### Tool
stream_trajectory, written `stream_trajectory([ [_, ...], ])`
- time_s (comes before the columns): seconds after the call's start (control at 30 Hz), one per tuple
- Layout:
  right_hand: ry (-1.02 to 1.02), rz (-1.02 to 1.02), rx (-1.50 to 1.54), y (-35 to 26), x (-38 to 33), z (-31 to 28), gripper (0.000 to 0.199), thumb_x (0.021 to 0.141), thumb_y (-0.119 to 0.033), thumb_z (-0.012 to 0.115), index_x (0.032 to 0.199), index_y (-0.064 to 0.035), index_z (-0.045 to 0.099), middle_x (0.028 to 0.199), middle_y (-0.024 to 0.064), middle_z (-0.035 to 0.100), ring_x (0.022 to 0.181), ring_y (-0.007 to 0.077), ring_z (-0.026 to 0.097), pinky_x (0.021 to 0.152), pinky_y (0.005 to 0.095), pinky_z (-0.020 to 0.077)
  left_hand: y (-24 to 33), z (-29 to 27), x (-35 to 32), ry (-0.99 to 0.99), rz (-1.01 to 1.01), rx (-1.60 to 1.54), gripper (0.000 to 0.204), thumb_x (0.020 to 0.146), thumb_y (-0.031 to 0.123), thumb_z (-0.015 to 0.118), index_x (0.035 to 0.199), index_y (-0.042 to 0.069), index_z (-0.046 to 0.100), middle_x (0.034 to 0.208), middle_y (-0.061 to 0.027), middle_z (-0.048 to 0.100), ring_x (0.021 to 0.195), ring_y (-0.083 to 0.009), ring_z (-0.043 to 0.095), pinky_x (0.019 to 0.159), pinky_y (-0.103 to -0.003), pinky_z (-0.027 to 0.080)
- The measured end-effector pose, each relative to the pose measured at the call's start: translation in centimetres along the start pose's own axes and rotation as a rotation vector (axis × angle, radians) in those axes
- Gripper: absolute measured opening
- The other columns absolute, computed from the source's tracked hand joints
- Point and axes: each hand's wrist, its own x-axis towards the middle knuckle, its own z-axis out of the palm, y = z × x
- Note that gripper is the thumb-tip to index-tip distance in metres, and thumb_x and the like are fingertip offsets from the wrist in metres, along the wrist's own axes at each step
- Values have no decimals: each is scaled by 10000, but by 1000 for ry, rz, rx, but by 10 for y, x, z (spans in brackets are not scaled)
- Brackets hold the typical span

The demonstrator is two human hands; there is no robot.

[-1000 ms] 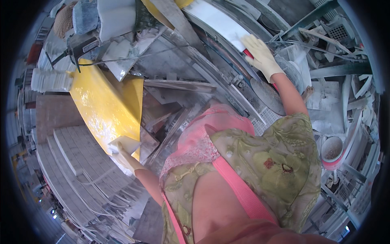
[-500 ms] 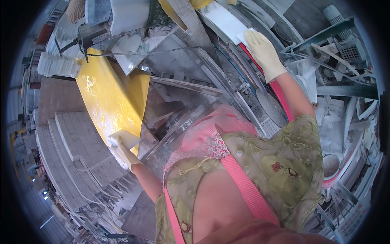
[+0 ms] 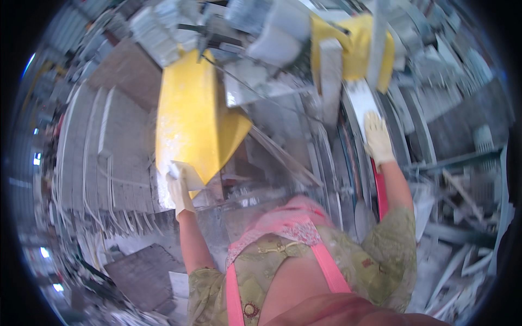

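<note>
In a pale cream glove, my left hand (image 3: 178,191) pinches a small flat white tile (image 3: 192,177) at the near end of a wet, shiny yellow sheet (image 3: 187,114). The sheet slopes and is folded down along its right side. On the right, my right hand (image 3: 379,138), gloved the same way, lies with its fingers stretched out on the near end of a long white slab (image 3: 359,99). That slab rests along a narrow track. A red strip (image 3: 381,193) runs along the track below the right hand. Motion blurs the picture somewhat.
Grey stone slabs (image 3: 130,136) stand stacked at the left. A second yellow sheet (image 3: 356,46) hangs over the track's far end, with an upright pale post (image 3: 330,76) beside it. Offcuts and a green metal bar (image 3: 462,157) crowd the right side.
The whole view has turned, so the sheet and track now run more upright in it. My left hand still holds the white tile, and my right hand is still on the slab.
</note>
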Motion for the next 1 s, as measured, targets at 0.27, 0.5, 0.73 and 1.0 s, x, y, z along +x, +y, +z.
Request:
stream_trajectory([
  [0.27,-106,66,233,20,34,-76,392,876,-352,643,1061,-11,700,977,247,717,947,413,692,824,509,541,-13,0,9,-70,9,133,724,899,511,629,1298,-73,474,1118,-359,657,1093,-503,618,934,-510,471],
  [0.5,-47,-88,1490,-165,48,-144,436,970,-377,612,1074,41,686,880,74,684,795,137,618,708,316,478,-6,-9,6,-144,5,59,808,903,598,581,1308,-93,474,1194,-359,633,1152,-472,605,969,-497,453],
  [0.73,-85,-260,2063,-452,20,-189,326,958,-253,612,1223,-81,693,937,63,729,812,188,678,732,342,527,-21,-2,19,-184,60,20,848,940,643,514,1385,-77,466,1242,-311,639,1182,-419,610,1010,-451,449],
  [1.0,-352,-860,1479,-442,14,-168,1004,863,-504,715,1630,-180,153,1493,223,449,1225,369,590,918,452,537,-22,4,18,-220,-35,-491,941,883,511,712,1477,-123,349,1394,-263,521,1236,-323,564,1035,-387,456],
])
